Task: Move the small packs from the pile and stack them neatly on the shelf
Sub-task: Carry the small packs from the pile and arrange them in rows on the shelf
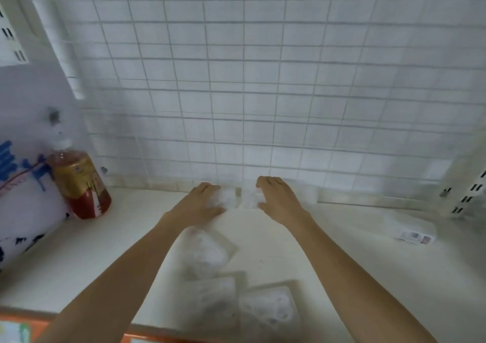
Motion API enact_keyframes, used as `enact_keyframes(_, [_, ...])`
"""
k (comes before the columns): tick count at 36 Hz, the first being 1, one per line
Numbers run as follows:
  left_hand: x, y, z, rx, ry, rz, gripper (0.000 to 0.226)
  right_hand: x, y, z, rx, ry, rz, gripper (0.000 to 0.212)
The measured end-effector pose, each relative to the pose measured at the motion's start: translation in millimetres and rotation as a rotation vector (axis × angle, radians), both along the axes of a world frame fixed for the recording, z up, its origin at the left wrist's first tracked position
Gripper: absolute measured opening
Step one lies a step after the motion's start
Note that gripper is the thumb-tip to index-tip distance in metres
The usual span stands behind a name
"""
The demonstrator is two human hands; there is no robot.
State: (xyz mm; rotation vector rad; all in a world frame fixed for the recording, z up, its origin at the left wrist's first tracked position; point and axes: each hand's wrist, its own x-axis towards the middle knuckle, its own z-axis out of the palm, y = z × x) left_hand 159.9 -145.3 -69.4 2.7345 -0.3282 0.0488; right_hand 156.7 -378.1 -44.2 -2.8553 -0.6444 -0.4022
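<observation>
Shelf: a pale, flat shelf [79,250] with a white wire grid [263,79] standing at its back; behind the grid there is a white tiled wall.
Left hand: the left hand [203,202] reaches to the back of the shelf; its fingers are curled round a small clear pack [225,197], thumb at the near side; it grips this pack.
Right hand: the right hand [276,198] is beside it, also at the back edge; its fingers bend over a second clear pack [251,196] and the thumb touches its near side; it holds this pack.
Two held packs: they stand next to each other, just in front of the grid; if they touch each other I cannot tell, the picture is blurred there.
Pile: three more clear packs [207,250] lie flat at the front part of the shelf, between the two forearms; the two nearest ones are side by side at the front edge.
Left side: a bottle [79,182] with brown-red drink and a golden label stands near a white bag with blue print [23,198].
Right side: a small white box [410,228] lies alone, well apart from the hands.
</observation>
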Motion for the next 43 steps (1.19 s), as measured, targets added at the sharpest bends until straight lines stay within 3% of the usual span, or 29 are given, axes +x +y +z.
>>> enact_keyframes(5, [-3,10,-2,0.060,-0.121,-0.122,0.072,-9,4,12,-0.037,-0.041,-0.028,0.036])
enact_keyframes(9, [-12,21,8,-0.038,-0.271,-0.253,0.087,-26,2,26,0.210,0.033,-0.064,0.031])
enact_keyframes(12, [-15,22,15,-0.136,-0.275,-0.224,0.066,-39,2,30,0.580,0.236,-0.066,0.027])
enact_keyframes(16, [-22,20,22,-0.398,-0.010,-0.193,0.018,-54,3,24,0.765,0.415,-0.129,0.014])
enact_keyframes(18, [-26,18,24,-0.460,0.049,-0.209,0.014,-63,6,16,0.806,0.499,-0.163,0.008])
enact_keyframes(27, [-30,8,20,-0.283,0.161,-0.228,0.030,-96,14,-3,0.724,0.438,-0.297,0.017])
enact_keyframes(31, [-37,9,20,-0.304,0.193,-0.287,0.019,-102,16,-7,0.698,0.451,-0.333,0.042])
enact_keyframes(36, [-38,12,17,-0.143,0.187,-0.368,0.055,-110,16,-9,0.587,0.527,-0.338,0.071])
enact_keyframes(40, [-46,8,25,-0.124,0.259,-0.347,0.084,-117,22,-9,0.531,0.520,-0.346,0.072])
enact_keyframes(43, [-45,2,28,-0.069,0.301,-0.336,0.087,-122,23,-12,0.492,0.475,-0.369,0.070])
